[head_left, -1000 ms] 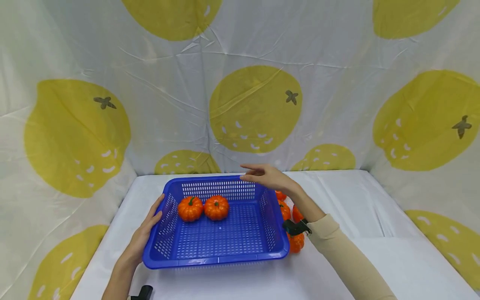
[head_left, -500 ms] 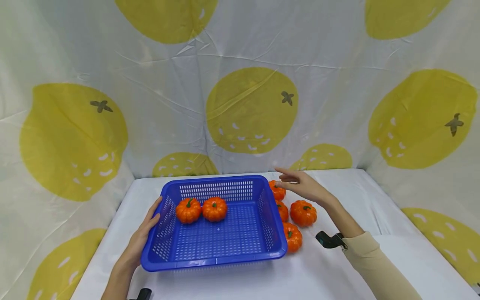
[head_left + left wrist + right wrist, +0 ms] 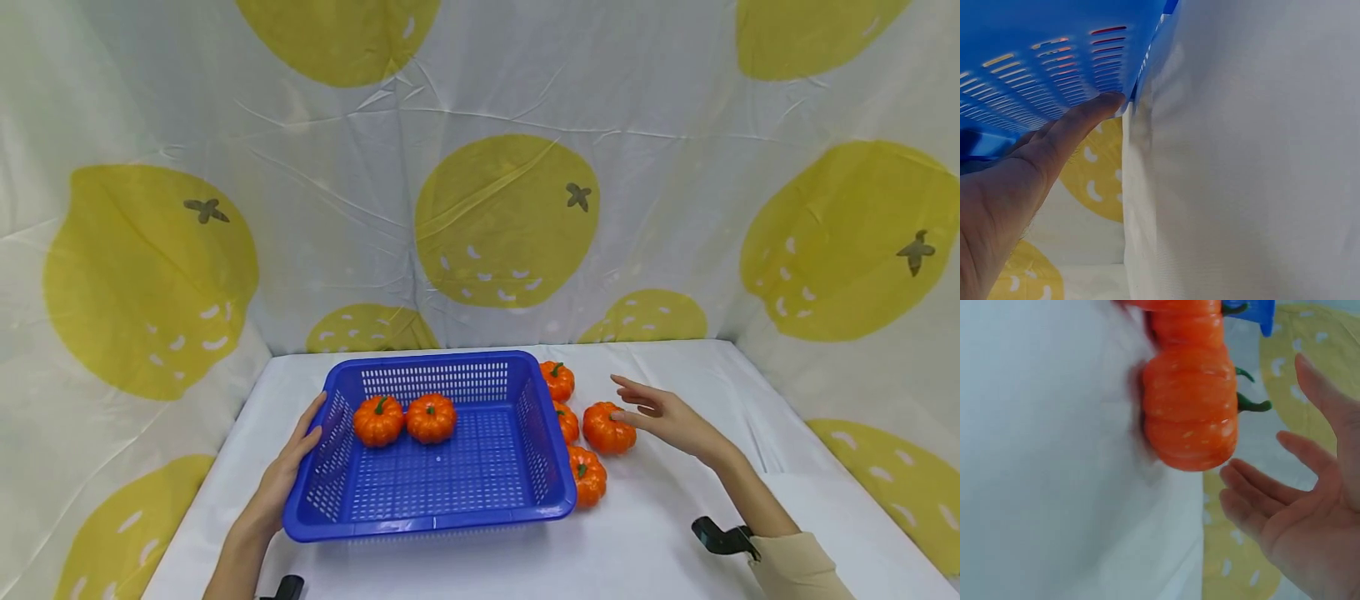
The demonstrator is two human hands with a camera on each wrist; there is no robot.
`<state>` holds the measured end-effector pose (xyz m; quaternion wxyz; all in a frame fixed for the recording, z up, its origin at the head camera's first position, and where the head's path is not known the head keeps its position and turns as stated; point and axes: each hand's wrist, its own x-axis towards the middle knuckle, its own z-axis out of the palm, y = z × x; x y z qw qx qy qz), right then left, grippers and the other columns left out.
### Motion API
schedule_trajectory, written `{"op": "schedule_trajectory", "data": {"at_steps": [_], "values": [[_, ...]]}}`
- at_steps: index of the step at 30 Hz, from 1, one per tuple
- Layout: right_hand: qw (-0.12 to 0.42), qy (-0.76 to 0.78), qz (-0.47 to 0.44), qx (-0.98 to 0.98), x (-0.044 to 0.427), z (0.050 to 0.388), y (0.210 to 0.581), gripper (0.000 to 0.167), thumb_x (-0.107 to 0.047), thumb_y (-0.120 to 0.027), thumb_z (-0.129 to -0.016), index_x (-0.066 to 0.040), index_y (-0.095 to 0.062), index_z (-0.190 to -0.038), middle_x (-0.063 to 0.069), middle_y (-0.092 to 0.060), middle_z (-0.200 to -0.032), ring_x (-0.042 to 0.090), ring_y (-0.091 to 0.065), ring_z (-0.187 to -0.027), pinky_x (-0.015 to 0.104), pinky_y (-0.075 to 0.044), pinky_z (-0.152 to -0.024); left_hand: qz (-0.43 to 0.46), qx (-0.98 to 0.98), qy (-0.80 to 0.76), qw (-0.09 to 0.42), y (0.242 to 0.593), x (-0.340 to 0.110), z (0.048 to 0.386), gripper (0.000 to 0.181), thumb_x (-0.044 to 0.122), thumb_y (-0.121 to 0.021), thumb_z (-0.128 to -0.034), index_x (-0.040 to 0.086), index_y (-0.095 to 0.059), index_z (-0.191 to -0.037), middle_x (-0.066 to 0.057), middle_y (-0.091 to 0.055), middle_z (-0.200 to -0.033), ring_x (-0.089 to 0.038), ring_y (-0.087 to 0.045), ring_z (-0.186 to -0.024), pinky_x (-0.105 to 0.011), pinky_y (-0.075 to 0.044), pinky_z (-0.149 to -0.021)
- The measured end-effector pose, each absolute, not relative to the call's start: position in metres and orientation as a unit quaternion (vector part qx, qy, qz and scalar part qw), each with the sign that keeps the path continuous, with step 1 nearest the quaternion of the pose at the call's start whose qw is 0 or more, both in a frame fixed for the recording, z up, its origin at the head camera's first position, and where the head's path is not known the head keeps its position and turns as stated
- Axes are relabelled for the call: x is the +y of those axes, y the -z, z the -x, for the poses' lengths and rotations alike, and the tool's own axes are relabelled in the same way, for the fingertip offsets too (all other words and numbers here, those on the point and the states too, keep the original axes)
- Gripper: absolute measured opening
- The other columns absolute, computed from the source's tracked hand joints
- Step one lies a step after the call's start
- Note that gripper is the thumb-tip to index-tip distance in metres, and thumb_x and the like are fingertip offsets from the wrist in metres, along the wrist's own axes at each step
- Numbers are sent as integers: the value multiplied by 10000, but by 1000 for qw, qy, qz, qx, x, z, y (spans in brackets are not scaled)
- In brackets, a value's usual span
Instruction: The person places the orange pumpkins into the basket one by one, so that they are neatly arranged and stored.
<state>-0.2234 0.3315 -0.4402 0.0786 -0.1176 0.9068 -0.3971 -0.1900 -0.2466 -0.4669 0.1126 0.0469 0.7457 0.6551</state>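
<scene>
A blue plastic basket (image 3: pixel 450 483) with slotted walls stands in the middle of the table, two small orange pumpkins (image 3: pixel 405 418) side by side in its back left part. My left hand (image 3: pixel 281 475) lies along the basket's outer left wall, its fingers fairly straight; in the left wrist view a digit (image 3: pixel 1085 115) touches the slotted wall. My right hand (image 3: pixel 675 423) hovers with spread fingers just right of a pumpkin (image 3: pixel 602 431) on the table. In the right wrist view this hand (image 3: pixel 1310 512) holds nothing, and the nearest pumpkin (image 3: pixel 1191 409) shows a green stem.
Along the basket's right side sit more pumpkins: one at the back (image 3: pixel 558 383), one partly hidden by the rim (image 3: pixel 567 423), one at the front (image 3: pixel 588 479). A white cloth (image 3: pixel 660 525) covers the table. Lemon-print curtains (image 3: pixel 337 208) enclose the back and sides.
My right hand has moved from above the basket's back right corner rightward and down to beside the outer pumpkin, uncovering the pumpkins there. The left hand and basket have stayed put.
</scene>
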Motion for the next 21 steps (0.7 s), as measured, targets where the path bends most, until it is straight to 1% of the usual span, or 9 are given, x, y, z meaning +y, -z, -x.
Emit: {"op": "schedule_trajectory", "data": {"at_steps": [3, 10, 16, 18, 21], "values": [[77, 403, 120, 904, 341, 216, 452, 698, -348, -668, -1009, -137, -381, -1609, 242, -469, -1579, 490, -464, -1429, 613, -446, -1114, -49, 744, -657, 113, 468, -247, 190, 575, 445, -263, -1126, 411, -59, -1663, -46, 95, -1764, -459, 66, -1594, -784, 31, -1197], [76, 419, 136, 895, 345, 209, 473, 707, -286, -693, -996, -65, -388, -1594, 232, -469, -1583, 489, -485, -1408, 584, -445, -1108, -50, 743, -658, 112, 468, -247, 190, 577, 449, -264, -1125, 409, -60, -1663, -49, 93, -1764, -464, 68, -1593, -789, 33, -1192], [73, 422, 137, 893, 335, 212, 480, 716, -295, -720, -977, -57, -415, -1580, 217, -449, -1603, 488, -457, -1436, 488, -505, -1105, -52, 743, -658, 110, 469, -247, 190, 577, 437, -267, -1127, 403, -61, -1664, -52, 88, -1765, -458, 63, -1594, -779, 29, -1200], [70, 423, 134, 894, 332, 213, 480, 718, -298, -725, -973, -58, -420, -1577, 223, -452, -1598, 491, -456, -1436, 495, -506, -1104, -55, 742, -659, 110, 469, -247, 190, 575, 433, -265, -1127, 402, -63, -1665, -51, 85, -1765, -452, 58, -1594, -773, 24, -1203], [66, 421, 127, 896, 329, 214, 480, 720, -300, -731, -969, -59, -425, -1575, 242, -459, -1587, 509, -463, -1422, 562, -495, -1092, -57, 742, -659, 109, 468, -247, 190, 574, 432, -264, -1128, 399, -64, -1665, -47, 83, -1765, -446, 50, -1593, -767, 17, -1207]]}}
